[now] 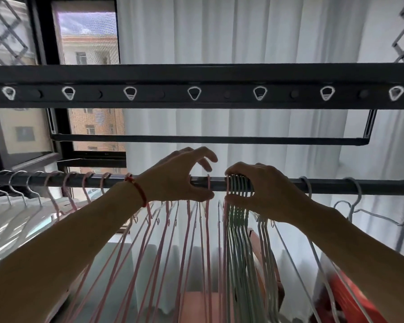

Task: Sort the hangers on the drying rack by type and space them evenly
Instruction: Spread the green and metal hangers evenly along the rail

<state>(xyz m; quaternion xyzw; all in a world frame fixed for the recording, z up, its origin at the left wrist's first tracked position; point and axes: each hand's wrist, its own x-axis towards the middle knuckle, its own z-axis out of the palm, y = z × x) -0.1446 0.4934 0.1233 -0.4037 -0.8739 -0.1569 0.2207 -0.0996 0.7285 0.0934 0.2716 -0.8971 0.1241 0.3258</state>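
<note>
The rack point(196, 94) carries a lower rail point(336, 186), and all the hangers hang on this rail. White hangers point(12, 183) are at the far left and pink hangers point(86, 183) beside them, already spaced, so the sorting looks about half done. The right hand point(261, 185) grips a tight bundle point(239, 185) of pale green hooks, probably to keep them together. The left hand point(182, 176) pinches one pink hook point(208, 186), probably to slide it away from the bundle.
</note>
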